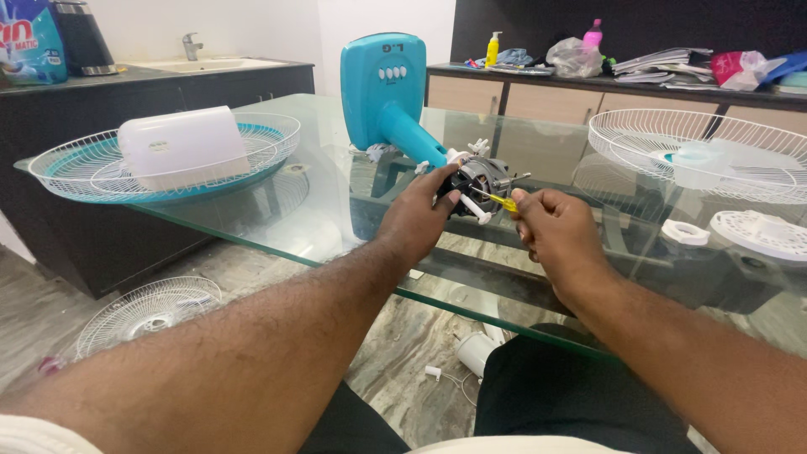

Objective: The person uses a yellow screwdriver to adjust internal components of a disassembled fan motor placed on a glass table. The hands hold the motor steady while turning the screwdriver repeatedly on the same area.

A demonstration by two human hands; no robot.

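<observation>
Lower frame: both forearms reach in from the bottom corners over the near edge of the glass table (336,227); left hand (418,220) at frame centre, fingers curled onto the near side of the fan motor (481,178), gripping it; right hand (559,234) just right of centre, fingers closed round a yellow-handled screwdriver (503,201), tip aimed left at the motor, a white peg sticking out beside it. Motor sits at centre on the glass, joined to the teal fan body (388,92) lying just behind it, upper centre. Left mid-frame: white wire guard (67,172) w/ teal ring, white cover (183,147) resting in it. Right mid-frame: second wire guard (740,155); small white round parts nearer, right edge. Far: dark counter w/ sink, upper left; cluttered sideboard, upper right.
</observation>
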